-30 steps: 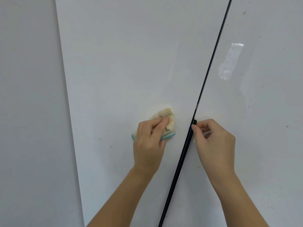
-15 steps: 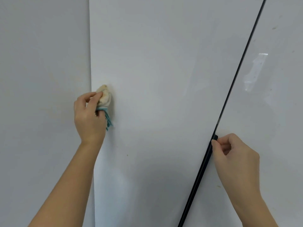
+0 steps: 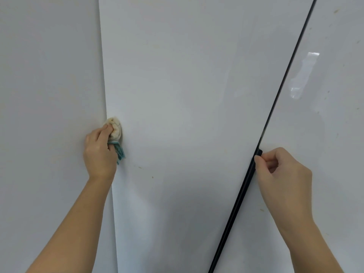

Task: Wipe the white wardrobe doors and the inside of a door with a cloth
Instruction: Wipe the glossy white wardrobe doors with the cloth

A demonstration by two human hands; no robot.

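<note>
The left hand [image 3: 99, 152] is curled tight round a bunched cloth [image 3: 115, 130] (cream, with a teal fringe hanging below the fingers) and presses it against the white wardrobe door [image 3: 187, 115], right at its left edge. The right hand [image 3: 283, 174] has its fingers curled in, thumb and forefinger pinching the top of the black edge strip [image 3: 242, 194] beside the glossy, brown-specked right door [image 3: 325, 134].
</note>
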